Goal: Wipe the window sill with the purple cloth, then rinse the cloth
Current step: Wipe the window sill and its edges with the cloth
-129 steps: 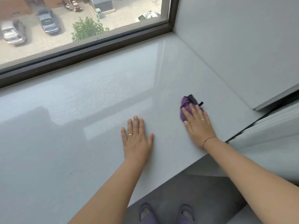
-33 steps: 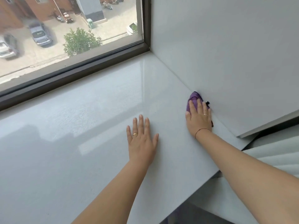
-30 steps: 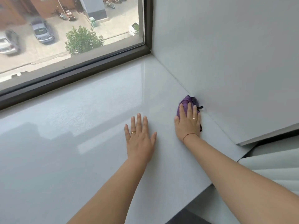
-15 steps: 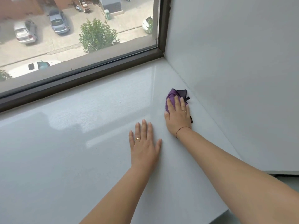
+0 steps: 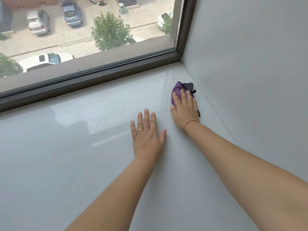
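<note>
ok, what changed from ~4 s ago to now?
The right hand, pressing flat on the purple cloth, slid it along the window sill beside the side wall, away from the sill's front edge and toward the corner at the window frame. Nothing was picked up or released. The left hand stayed flat on the sill, fingers spread.

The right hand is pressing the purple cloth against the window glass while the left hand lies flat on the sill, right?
Wrong surface: in the head view the right hand presses the purple cloth onto the window sill, close to the side wall. The left hand does lie flat on the sill.
</note>
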A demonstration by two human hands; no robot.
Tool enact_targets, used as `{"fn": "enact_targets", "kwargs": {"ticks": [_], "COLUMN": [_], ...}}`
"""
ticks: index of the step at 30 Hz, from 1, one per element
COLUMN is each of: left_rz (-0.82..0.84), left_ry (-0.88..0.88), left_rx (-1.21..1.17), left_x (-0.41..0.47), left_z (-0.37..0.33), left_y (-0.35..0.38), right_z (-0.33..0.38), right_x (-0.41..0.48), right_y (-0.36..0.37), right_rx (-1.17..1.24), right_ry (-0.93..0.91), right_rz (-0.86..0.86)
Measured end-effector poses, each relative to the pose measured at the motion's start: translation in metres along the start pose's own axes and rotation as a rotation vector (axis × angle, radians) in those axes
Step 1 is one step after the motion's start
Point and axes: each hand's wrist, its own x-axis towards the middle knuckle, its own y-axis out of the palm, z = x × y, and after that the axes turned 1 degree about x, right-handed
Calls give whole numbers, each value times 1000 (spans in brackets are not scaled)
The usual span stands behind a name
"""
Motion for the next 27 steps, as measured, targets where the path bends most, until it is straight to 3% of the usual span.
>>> {"fn": "enact_targets", "kwargs": {"ticks": [6, 13, 19, 24, 27], "left_rz": [46, 68, 55, 99, 177], "left_ry": [-4, 2, -42, -15, -11], "left_rx": [-20, -52, -50, -30, -65], "left_x": [16, 15, 32, 56, 59], "left_z": [0, 3, -2, 4, 9], "left_y": [6, 8, -6, -11, -5], "right_z": [-14, 1, 21, -12, 5], "right_x": [28, 80, 83, 116, 123], "right_y": [-8, -18, -13, -31, -28], "right_rx": [-39, -13, -46, -63, -13], "right_ry": [-307, 13, -370, -172, -6], "right_rz": [65, 20, 92, 51, -16]}}
